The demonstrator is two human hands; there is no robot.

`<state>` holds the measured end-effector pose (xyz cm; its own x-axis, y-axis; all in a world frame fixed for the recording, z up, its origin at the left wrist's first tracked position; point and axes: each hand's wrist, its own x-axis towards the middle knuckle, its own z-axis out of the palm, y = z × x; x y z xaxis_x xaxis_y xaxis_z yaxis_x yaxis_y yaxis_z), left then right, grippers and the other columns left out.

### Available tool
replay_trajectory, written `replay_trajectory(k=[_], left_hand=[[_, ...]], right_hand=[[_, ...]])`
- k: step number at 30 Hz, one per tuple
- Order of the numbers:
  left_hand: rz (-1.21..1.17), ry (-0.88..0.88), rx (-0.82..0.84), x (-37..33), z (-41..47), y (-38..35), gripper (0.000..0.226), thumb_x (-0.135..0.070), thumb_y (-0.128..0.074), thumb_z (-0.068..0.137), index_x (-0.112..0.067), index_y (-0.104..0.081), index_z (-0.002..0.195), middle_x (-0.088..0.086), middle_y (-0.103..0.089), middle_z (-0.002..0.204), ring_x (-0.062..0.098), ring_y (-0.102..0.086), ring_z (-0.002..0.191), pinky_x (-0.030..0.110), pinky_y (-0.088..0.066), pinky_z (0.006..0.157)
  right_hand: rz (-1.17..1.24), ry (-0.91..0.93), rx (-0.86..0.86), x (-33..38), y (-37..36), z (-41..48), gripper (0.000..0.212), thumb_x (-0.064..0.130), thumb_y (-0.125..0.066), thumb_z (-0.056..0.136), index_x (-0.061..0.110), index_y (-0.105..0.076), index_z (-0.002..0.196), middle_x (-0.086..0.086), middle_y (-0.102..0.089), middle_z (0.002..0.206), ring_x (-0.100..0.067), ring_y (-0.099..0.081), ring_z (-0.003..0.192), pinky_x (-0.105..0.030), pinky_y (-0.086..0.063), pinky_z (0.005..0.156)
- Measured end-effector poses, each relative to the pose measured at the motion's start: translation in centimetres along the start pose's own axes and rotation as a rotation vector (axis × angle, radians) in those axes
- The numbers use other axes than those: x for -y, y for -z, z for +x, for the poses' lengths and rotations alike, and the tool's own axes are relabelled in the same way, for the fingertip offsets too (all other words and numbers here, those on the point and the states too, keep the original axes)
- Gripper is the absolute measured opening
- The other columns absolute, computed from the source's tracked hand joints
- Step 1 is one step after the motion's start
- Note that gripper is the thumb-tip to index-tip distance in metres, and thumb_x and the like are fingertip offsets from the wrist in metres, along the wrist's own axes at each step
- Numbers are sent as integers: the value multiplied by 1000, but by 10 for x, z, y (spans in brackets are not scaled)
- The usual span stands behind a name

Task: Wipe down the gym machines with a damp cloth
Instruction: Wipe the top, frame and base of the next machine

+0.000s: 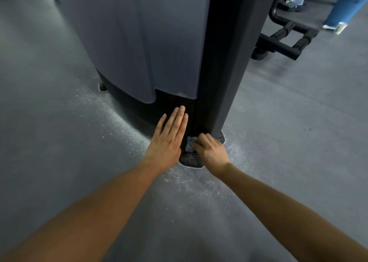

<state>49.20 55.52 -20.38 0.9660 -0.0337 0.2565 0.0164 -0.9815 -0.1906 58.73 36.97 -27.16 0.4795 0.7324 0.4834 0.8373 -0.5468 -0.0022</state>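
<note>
Pressing flat against the dark lower panel of the gym machine (171, 106), the left hand (169, 140) lies with its fingers (177, 120) straight and close together, holding nothing, in the head view. Just beside it, the right hand (211, 152) has its fingers curled round a small blue-grey cloth (189, 144), bunched up and held against the bottom of the machine's black column (225, 62). The cloth sits right above the speckled foot plate (190, 160) at the column's base, between the two hands. A smooth grey cover (139, 42) wraps the machine above the dark panel. Both bare forearms reach in from the lower edge over the grey floor (59, 122), which shows a pale, grainy band around the machine's base. Behind the column to the right stand another black frame (282, 42) with padded bars, a blue bin (344, 9), and someone's shoe (288, 2) at the top edge.
</note>
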Motion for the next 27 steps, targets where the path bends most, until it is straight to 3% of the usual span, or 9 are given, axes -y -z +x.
replay_trajectory(k=[6,11,14,16,19,23,27], left_hand=[[3,0,5,1,-3,8,105,-27,-58,96,-4,16,167,17,30,173,31,20,164,54,-8,134],[-17,63,6,-17,-2,2,106,-27,-59,96,-6,17,167,19,33,171,32,21,163,53,-6,134],[-40,86,13,-21,-2,7,107,-25,-60,96,-7,17,168,18,34,172,31,18,164,53,-7,134],[-49,89,3,-21,-3,12,108,-24,-61,95,-7,16,168,17,30,173,31,11,165,52,-7,134],[-92,103,-20,-20,-4,25,110,-21,-64,92,-9,14,169,16,22,176,30,0,166,52,-11,134],[-196,150,-89,-19,-1,46,111,-15,-67,86,-8,6,170,17,16,177,32,-4,165,51,-16,133],[-227,110,-162,-20,1,58,107,-10,-64,85,-7,-1,171,18,10,177,33,-9,165,51,-17,133]], right_hand=[[-3,43,-33,-6,0,-5,45,9,-87,78,12,-75,122,-7,-51,105,-25,-51,89,-37,-54,60],[-32,90,169,-7,-42,-25,49,9,-92,70,8,-77,116,-11,-56,107,-28,-58,87,-38,-56,58],[-66,163,213,-12,-34,-20,41,7,-91,72,7,-78,111,-11,-60,103,-28,-59,84,-37,-55,55],[-79,229,223,-20,-18,-13,47,8,-92,71,9,-77,116,-10,-61,108,-29,-60,88,-39,-58,62],[-99,259,176,-32,20,-1,54,11,-90,76,14,-72,127,-8,-54,117,-28,-56,98,-40,-57,74],[-129,217,-52,-38,81,24,27,10,-64,98,13,-69,124,-12,-59,111,-33,-56,92,-45,-50,71],[-139,195,-152,-45,101,33,33,7,-55,103,9,-66,134,-16,-63,116,-35,-58,92,-45,-50,73]])
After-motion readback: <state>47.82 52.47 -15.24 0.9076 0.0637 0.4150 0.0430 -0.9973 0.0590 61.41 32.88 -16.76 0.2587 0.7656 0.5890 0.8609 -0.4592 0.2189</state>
